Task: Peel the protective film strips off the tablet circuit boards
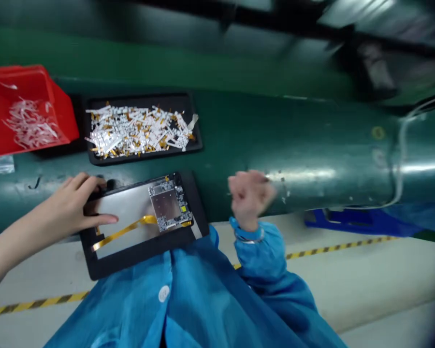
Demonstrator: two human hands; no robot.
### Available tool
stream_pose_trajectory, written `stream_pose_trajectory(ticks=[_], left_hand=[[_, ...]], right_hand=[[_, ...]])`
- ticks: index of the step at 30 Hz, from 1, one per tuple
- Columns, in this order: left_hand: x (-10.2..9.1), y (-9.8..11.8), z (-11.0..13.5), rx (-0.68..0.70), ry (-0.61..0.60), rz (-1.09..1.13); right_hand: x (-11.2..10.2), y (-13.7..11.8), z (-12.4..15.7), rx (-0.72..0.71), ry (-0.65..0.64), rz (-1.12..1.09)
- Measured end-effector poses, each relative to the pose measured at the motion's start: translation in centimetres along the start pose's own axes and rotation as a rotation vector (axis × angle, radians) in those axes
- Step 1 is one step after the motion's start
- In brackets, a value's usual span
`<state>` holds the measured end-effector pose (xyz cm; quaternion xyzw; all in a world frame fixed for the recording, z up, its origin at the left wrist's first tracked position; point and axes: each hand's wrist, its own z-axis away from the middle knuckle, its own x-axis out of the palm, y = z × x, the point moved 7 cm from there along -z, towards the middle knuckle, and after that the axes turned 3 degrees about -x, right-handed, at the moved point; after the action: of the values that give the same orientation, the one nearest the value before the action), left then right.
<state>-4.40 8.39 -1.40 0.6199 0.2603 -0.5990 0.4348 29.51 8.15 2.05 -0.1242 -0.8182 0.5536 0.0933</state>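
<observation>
Flex cable (123,231) lies free; my left hand (76,203) rests open on the black-framed panel (119,205), right hand (250,193) curled, apparently empty.

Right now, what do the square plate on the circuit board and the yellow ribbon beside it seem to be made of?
The plate looks like bare metal, with a dull grey, faintly reflective finish; the exact metal can't be told. The ribbon looks like thin amber plastic film, probably a flex cable, glossy and gently curved.
</observation>
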Motion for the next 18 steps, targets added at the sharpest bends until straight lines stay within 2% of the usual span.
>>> stream_pose_trajectory(ticks=[2,4,7,9,10,12,14,16,18], left_hand=[[0.6,-0.6,-0.1,0.02,0.061,0.031],[1.1,-1.1,-0.2,-0.006,0.043,0.096],[1.1,-0.9,-0.3,-0.05,-0.03,0.206],[0.7,-0.7,-0.2,-0.097,-0.078,0.256],[0.6,-0.8,0.1,-0.131,-0.104,0.277],[0.8,-0.9,1.0,-0.212,-0.172,0.345],[1.5,-0.8,2.0,-0.273,-0.237,0.441],[2.2,-0.2,2.6,-0.3,-0.266,0.55],[1.6,0.3,2.4,-0.267,-0.102,0.536]], right_hand=[[0.3,0.8,-1.3,0.082,-0.026,-0.198],[-0.9,-1.4,-2.6,-0.031,0.038,-0.323],[-2.5,-5.3,-3.5,-0.213,0.098,-0.358],[-2.2,-6.0,-3.9,-0.248,0.078,-0.343],[-1.5,-5.4,-4.4,-0.198,0.042,-0.346],[0.8,-2.7,-5.8,0.079,-0.098,-0.379],[2.6,-0.4,-7.6,0.31,-0.165,-0.466],[3.8,0.3,-10.0,0.392,-0.175,-0.536],[4.5,0.4,-12.3,0.37,-0.151,-0.537]])
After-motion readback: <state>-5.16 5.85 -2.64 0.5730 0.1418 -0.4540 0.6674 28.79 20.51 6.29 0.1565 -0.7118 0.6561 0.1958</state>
